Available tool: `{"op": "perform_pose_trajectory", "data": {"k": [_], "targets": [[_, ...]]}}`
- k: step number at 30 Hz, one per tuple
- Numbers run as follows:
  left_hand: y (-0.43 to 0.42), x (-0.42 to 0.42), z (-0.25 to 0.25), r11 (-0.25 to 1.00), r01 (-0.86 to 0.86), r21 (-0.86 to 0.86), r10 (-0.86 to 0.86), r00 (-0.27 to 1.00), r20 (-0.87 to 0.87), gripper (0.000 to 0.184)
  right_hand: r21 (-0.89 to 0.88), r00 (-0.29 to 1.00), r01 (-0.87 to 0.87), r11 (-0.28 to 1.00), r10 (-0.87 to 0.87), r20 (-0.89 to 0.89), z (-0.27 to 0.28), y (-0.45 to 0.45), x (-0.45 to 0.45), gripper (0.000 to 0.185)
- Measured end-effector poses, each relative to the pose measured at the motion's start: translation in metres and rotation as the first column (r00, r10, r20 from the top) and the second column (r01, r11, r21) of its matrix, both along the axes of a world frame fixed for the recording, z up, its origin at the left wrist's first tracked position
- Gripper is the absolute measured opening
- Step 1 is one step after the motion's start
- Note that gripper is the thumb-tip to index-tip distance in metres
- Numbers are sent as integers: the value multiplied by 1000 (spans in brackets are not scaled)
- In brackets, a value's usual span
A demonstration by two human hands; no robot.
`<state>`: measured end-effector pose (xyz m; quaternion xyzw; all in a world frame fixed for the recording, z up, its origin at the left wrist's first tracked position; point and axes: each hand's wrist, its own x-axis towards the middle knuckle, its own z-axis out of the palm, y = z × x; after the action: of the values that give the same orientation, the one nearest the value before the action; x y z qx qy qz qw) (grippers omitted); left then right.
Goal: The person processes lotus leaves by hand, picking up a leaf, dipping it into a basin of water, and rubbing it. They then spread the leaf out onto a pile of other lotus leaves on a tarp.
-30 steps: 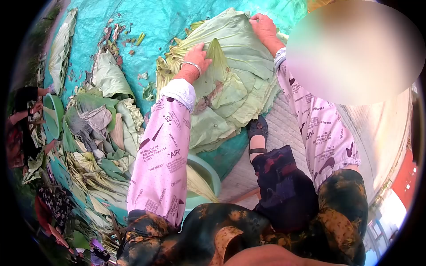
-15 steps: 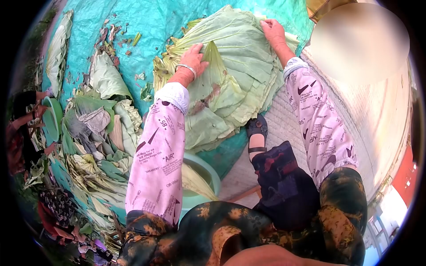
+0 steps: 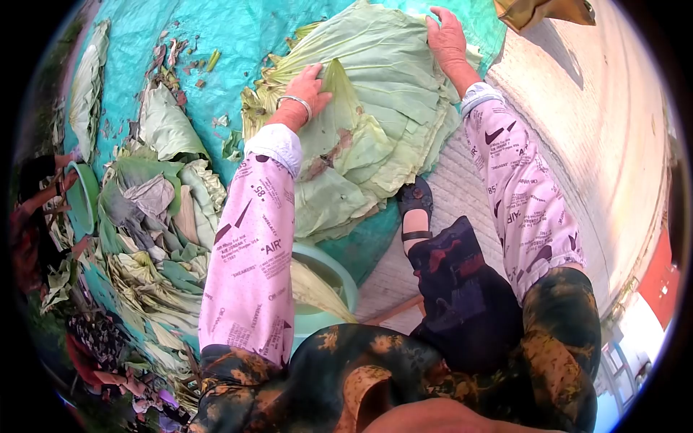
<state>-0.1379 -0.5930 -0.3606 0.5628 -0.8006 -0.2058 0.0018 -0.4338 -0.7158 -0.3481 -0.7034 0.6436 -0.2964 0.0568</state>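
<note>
A broad stack of pale green leaves [image 3: 393, 79] lies fanned out on the turquoise sheet [image 3: 238, 36]. My left hand [image 3: 304, 94], with a bracelet at its wrist, rests on the stack's left part beside a folded, pointed leaf tip, fingers apart. At the upper right edge of the stack is my right hand [image 3: 449, 45], its thumb and fingers spread with nothing between them. A brownish torn patch shows on the leaves below my left hand.
A green basin [image 3: 346, 281] with a pale leaf in it stands by my knees. Heaped leaves [image 3: 151, 209] lie at left. Another person's hands are near a second basin [image 3: 88, 195]. My shoe [image 3: 415, 202] is beside the stack; a brown object [image 3: 541, 11] lies at the top right.
My right hand has let go of the leaf edge and opened. My left hand stays on the leaves. The view has shifted slightly, and a brown object at top right is now more visible.
</note>
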Motion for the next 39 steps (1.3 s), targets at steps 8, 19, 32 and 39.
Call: {"op": "perform_pose_trajectory", "data": {"k": [8, 19, 32, 39], "targets": [[-5, 3, -12, 998, 22, 56, -26, 998, 57, 42, 248, 869, -177, 953, 269, -416, -30, 29, -6, 47], [0, -3, 64, 673, -261, 692, 725, 417, -547, 34, 444, 694, -606, 660, 166, 701, 34, 99, 48, 45], [28, 2, 35, 213, -414, 885, 948, -134, -290, 16, 615, 791, -602, 509, 280, 543, 8, 58, 66, 27], [53, 17, 31, 425, -861, 279, 901, 376, -214, 26, 632, 838, -523, 572, 479, 260, 5, 45, 91, 24]]}}
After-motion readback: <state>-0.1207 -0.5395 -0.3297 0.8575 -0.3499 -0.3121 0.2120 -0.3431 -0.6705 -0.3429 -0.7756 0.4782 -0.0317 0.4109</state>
